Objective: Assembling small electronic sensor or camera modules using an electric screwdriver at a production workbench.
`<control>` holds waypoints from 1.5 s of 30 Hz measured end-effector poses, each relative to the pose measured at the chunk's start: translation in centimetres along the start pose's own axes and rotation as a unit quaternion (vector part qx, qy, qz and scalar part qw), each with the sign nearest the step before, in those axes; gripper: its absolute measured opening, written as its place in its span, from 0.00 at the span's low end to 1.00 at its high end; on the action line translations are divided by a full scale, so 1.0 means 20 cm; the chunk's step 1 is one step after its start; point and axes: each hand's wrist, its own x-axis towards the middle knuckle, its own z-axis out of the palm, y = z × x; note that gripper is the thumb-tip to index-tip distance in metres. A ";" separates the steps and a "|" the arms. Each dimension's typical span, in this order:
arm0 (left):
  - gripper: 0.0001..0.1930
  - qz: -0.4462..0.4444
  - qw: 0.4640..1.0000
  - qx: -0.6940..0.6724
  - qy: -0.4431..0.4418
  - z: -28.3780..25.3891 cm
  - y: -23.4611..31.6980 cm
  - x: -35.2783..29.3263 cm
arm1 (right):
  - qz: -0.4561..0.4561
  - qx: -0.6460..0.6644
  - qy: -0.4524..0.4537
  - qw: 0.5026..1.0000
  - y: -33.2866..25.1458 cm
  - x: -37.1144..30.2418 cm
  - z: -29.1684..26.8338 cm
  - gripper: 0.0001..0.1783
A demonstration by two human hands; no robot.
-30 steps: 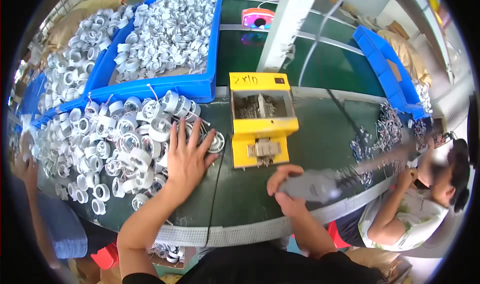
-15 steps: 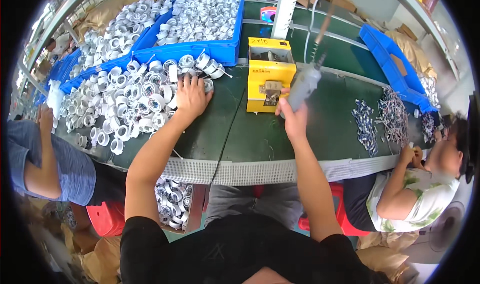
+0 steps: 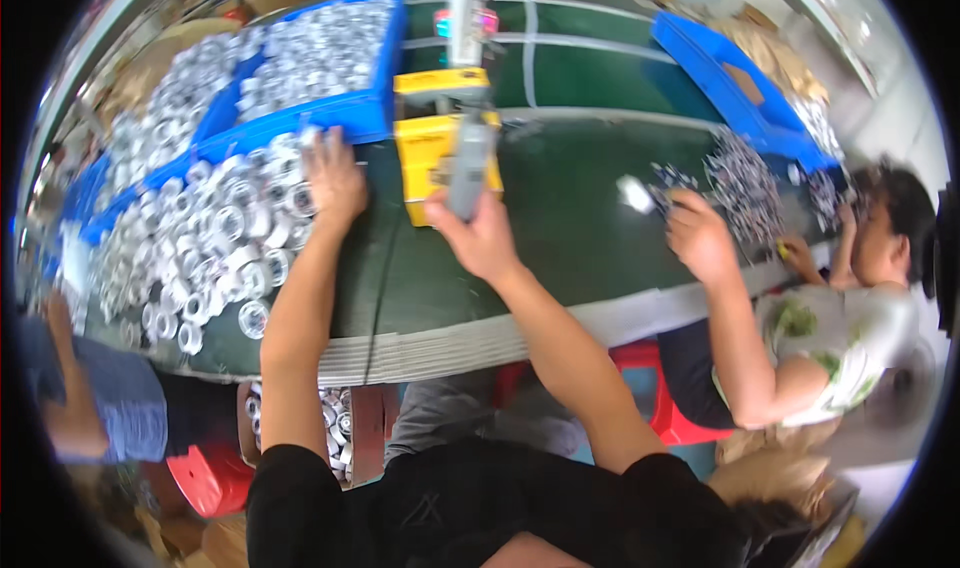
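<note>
Shifted since the earlier frame: grey handheld tool (image 3: 470, 166), from a slant on the right of the yellow box (image 3: 418, 153) to near upright in front of it; my left hand (image 3: 337, 183), closer to the blue tray (image 3: 365, 120); a co-worker's hand (image 3: 702, 236), now stretched out over the table (image 3: 570, 218).
Clock reference: centre of my head view.
Right hand: mine (image 3: 480, 233), just short of centre toward 12 o'clock; clamped on the lower end of the grey handheld tool.
Grey handheld tool: 12 o'clock, overlapping the yellow box in view; upper end blurred, contact with the box I cannot tell.
Left hand: 10 o'clock, fingers reaching to the edge of the white rings; blurred, so whether it grips one I cannot tell.
White rings (image 3: 215, 233): one loose heap on the table, 9 to 10 o'clock.
Yellow box: 11 to 12 o'clock, standing on the table.
Blue tray: 11 o'clock, filled with small white parts (image 3: 320, 63).
Blue bin (image 3: 785, 128): 2 o'clock.
Small-parts heap (image 3: 745, 183): between 2 and 3 o'clock, near the co-worker's hand.
Carton (image 3: 370, 433): 7 o'clock, below table level, more rings inside.
Red stool (image 3: 212, 480): 8 o'clock.
</note>
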 end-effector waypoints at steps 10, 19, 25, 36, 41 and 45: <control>0.21 0.083 0.954 -0.174 0.229 -0.11 0.02 0.00 | -0.199 -0.427 0.063 0.880 -0.32 -0.15 -0.41 0.14; 0.10 0.033 0.876 -0.317 0.363 -0.13 0.03 0.00 | 0.258 -0.543 -0.036 0.798 -0.07 -0.18 -0.94 0.52; 0.11 0.029 0.781 -0.404 0.475 -0.34 0.04 0.03 | 0.093 -0.389 0.033 0.916 -0.14 -0.39 -0.68 0.59; 0.30 0.076 0.458 -0.835 -0.294 -0.76 0.44 -0.70 | -0.077 -0.289 -0.064 0.952 -0.43 -0.41 -0.17 0.59; 0.28 0.053 0.401 -0.848 -0.343 -0.67 0.39 -0.66 | -0.118 -0.275 -0.122 0.946 -0.31 -0.38 -0.24 0.66; 0.28 0.019 0.337 -0.859 -0.385 -0.65 0.36 -0.63 | 0.061 0.107 -0.098 0.987 -0.09 -0.38 -0.35 0.37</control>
